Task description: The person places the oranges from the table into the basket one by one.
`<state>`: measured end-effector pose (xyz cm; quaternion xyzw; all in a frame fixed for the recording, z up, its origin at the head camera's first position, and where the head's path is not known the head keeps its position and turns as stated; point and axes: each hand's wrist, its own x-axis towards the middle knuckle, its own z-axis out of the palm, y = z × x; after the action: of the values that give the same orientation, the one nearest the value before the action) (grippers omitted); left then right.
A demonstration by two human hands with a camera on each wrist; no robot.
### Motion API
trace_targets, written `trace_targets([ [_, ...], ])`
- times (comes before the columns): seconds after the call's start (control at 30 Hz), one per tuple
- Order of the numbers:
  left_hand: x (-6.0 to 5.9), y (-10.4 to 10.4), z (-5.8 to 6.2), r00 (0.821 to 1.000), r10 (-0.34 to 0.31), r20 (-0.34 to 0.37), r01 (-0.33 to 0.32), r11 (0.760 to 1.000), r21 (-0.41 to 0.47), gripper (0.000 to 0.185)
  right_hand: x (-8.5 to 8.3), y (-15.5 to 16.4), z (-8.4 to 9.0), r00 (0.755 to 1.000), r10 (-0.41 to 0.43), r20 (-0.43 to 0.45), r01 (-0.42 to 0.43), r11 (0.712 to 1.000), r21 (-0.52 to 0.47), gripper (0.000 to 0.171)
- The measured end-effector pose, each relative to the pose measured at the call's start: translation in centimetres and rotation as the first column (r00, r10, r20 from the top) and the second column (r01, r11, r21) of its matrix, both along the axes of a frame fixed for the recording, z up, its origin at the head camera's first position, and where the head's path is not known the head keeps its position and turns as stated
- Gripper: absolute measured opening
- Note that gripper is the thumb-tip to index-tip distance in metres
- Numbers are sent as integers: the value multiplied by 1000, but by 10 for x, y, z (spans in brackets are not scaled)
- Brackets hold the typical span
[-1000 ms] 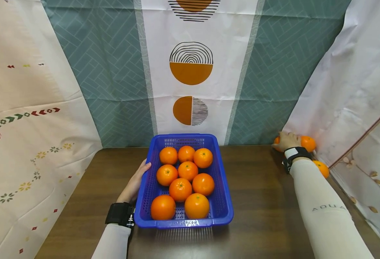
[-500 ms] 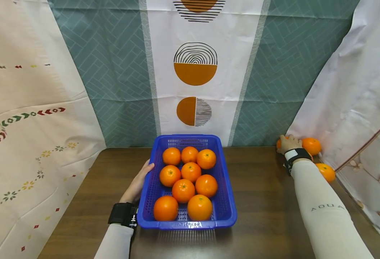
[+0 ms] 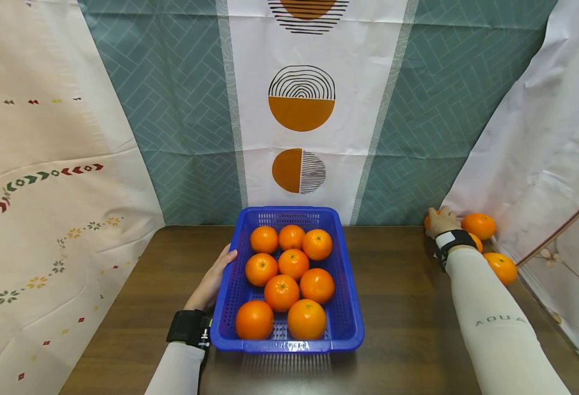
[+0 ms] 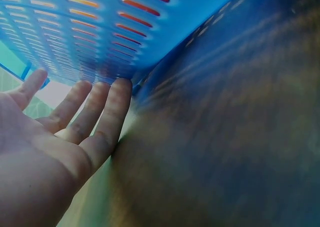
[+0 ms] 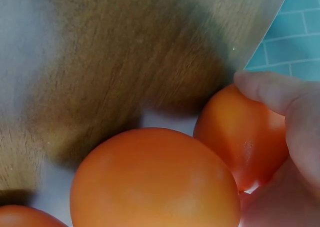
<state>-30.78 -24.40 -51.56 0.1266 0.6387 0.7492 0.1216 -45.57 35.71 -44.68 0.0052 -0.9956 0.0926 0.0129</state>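
Note:
A blue plastic basket (image 3: 287, 344) with slotted walls stands on the table, holding several oranges (image 3: 281, 293). My left hand (image 3: 211, 280) is at its left side. In the left wrist view, the fairly straight fingers (image 4: 116, 107) touch the slotted wall from outside, with the thumb up near the rim. Far off at the back right corner, my right hand (image 3: 442, 221) grips an orange (image 5: 242, 137), its thumb (image 5: 265, 89) over the top. Right beside that fruit sits another large orange (image 5: 155, 182). The palm side of the right hand is partly hidden.
More loose oranges lie around my right wrist: one behind it (image 3: 479, 226) by the white curtain, one nearer (image 3: 501, 267) along the table's right edge. A patterned cloth (image 3: 301, 99) hangs behind the brown table (image 3: 393, 307), with pale curtains at both sides.
The view has shifted slightly, so everything sits a little further right. My right hand has settled round the orange in the far corner. The left hand stays against the basket.

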Motion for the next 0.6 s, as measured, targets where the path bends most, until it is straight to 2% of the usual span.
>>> trace_targets([
  [0.23,2,0,1,1000,7,16,-7,1000,-1,59,-12,6,-18,999,38,-15,-37,998,50,61],
  [0.4,2,0,2,1000,0,16,0,1000,-6,59,-8,3,-11,997,76,-21,-75,997,22,62],
  [0.6,2,2,3,1000,-1,1,1,1000,2,57,-5,2,1,990,124,-68,-129,989,-67,63],
])
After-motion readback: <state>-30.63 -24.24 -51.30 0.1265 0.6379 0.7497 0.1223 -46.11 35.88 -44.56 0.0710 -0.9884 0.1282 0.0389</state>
